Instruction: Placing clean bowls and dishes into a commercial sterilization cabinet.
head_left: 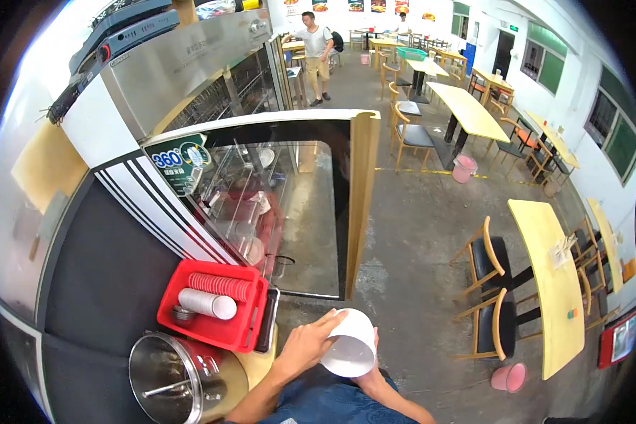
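Note:
A white bowl or stack of white bowls (352, 344) is held in front of my body, its open end tilted towards me. My left hand (308, 339) grips it from the left, with fingers over the upper rim. My right hand (370, 371) supports it from the right and below; most of its fingers are hidden behind the white side. Left of my hands, a red plastic basket (212, 339) holds a row of red-edged dishes (220, 286), a stack of white bowls (206, 304) and small metallic-looking dishes (183, 314).
An open glass cabinet door (364, 201) stands ahead, with dishes on racks behind it. A large steel pot (193, 381) is at lower left. Chairs (493, 265), a yellow table (554, 297) and pink bins (509, 377) are on the right. A person (317, 47) stands farther back.

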A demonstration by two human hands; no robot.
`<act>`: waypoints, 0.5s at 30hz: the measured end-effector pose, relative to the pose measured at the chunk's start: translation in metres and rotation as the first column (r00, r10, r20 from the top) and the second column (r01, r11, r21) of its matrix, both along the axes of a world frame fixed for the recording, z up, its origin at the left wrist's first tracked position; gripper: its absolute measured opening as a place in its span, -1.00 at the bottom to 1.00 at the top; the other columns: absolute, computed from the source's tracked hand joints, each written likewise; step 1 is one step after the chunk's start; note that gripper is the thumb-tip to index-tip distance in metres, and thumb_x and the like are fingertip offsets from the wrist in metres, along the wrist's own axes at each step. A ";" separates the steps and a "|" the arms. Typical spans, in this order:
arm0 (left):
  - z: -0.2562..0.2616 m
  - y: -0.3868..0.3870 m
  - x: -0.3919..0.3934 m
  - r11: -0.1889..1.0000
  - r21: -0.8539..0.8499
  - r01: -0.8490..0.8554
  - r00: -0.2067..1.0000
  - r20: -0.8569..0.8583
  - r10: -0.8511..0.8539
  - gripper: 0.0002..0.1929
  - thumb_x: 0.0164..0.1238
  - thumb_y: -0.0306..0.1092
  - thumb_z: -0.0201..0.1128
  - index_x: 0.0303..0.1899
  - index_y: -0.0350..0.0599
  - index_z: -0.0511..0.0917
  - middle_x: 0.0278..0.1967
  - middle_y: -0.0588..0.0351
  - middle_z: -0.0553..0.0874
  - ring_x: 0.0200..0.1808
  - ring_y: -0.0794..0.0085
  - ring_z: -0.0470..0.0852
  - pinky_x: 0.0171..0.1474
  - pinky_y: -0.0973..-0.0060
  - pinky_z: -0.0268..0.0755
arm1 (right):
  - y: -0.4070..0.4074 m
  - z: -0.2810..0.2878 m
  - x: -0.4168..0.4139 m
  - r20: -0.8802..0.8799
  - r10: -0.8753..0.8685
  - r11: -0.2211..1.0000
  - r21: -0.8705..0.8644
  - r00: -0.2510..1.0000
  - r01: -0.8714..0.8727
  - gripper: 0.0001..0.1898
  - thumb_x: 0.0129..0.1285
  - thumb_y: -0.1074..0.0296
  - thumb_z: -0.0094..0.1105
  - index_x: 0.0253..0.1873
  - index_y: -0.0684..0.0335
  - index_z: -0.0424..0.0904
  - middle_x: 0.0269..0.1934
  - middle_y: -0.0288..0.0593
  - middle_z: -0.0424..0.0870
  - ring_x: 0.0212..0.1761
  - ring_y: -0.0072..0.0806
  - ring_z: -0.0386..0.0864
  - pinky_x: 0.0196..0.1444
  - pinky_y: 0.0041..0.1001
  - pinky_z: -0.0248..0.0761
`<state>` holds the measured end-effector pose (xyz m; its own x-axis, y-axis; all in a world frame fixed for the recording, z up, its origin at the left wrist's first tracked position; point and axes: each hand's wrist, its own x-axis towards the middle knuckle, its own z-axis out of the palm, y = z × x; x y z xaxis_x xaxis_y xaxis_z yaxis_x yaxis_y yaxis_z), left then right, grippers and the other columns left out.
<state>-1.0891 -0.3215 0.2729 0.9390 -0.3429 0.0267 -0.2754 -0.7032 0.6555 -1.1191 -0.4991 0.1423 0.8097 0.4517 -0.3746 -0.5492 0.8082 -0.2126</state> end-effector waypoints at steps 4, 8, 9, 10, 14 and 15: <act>0.005 -0.038 0.004 0.998 0.025 0.059 0.998 -0.024 -0.059 -0.33 0.39 -0.34 0.33 0.53 0.20 0.41 0.43 -0.10 0.56 0.02 -0.24 0.75 0.08 0.00 0.66 | -0.033 -0.008 -0.009 0.021 -0.058 0.998 -0.023 0.998 0.058 -0.11 0.49 -0.59 -0.35 0.62 0.00 0.27 0.48 -0.12 0.48 0.47 -0.14 0.49 0.51 -0.07 0.37; 0.006 -0.068 0.015 0.989 0.051 0.138 0.989 -0.054 -0.135 -0.34 0.40 -0.34 0.33 0.52 0.22 0.41 0.42 -0.11 0.57 0.03 -0.23 0.74 0.08 0.00 0.66 | -0.055 -0.009 -0.015 0.031 -0.157 0.984 -0.078 0.987 0.159 -0.14 0.52 -0.56 -0.34 0.59 0.01 0.30 0.44 -0.12 0.51 0.41 -0.18 0.54 0.46 -0.14 0.43; 0.005 -0.074 0.020 0.988 0.053 0.142 0.989 -0.057 -0.139 -0.34 0.40 -0.34 0.33 0.52 0.22 0.41 0.42 -0.11 0.57 0.03 -0.23 0.74 0.08 0.00 0.66 | -0.060 -0.010 -0.015 0.019 -0.179 0.981 -0.074 0.984 0.180 -0.14 0.52 -0.55 -0.34 0.59 0.01 0.30 0.43 -0.12 0.52 0.41 -0.19 0.54 0.45 -0.15 0.43; 0.003 -0.081 0.026 0.983 0.054 0.175 0.984 -0.044 -0.173 -0.34 0.40 -0.33 0.34 0.52 0.23 0.42 0.42 -0.11 0.57 0.03 -0.23 0.74 0.08 0.01 0.66 | -0.066 -0.011 -0.016 0.008 -0.201 0.977 -0.071 0.980 0.201 -0.15 0.52 -0.55 -0.34 0.59 0.01 0.30 0.43 -0.12 0.52 0.40 -0.19 0.55 0.44 -0.16 0.44; -0.004 -0.108 0.051 0.956 0.017 0.294 0.955 -0.047 -0.293 -0.35 0.40 -0.27 0.36 0.52 0.27 0.43 0.41 -0.13 0.57 0.02 -0.20 0.76 0.07 0.04 0.67 | -0.090 -0.022 -0.013 -0.031 -0.318 0.943 -0.111 0.947 0.313 -0.15 0.53 -0.54 -0.33 0.58 0.04 0.31 0.39 -0.12 0.53 0.37 -0.21 0.55 0.42 -0.15 0.45; -0.007 -0.117 0.058 0.953 0.010 0.303 0.952 -0.047 -0.302 -0.35 0.40 -0.27 0.36 0.52 0.27 0.43 0.41 -0.13 0.57 0.02 -0.20 0.76 0.07 0.04 0.67 | -0.096 -0.025 -0.009 -0.066 -0.371 0.925 -0.116 0.926 0.362 -0.15 0.53 -0.54 -0.32 0.58 0.04 0.31 0.38 -0.12 0.53 0.37 -0.21 0.54 0.42 -0.15 0.45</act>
<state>-1.0307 -0.4383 0.2658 0.7911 -0.6113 -0.0211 -0.4477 -0.6022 0.6610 -1.1284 -0.5948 0.1170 0.8746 0.0864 -0.4772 -0.2387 0.9332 -0.2686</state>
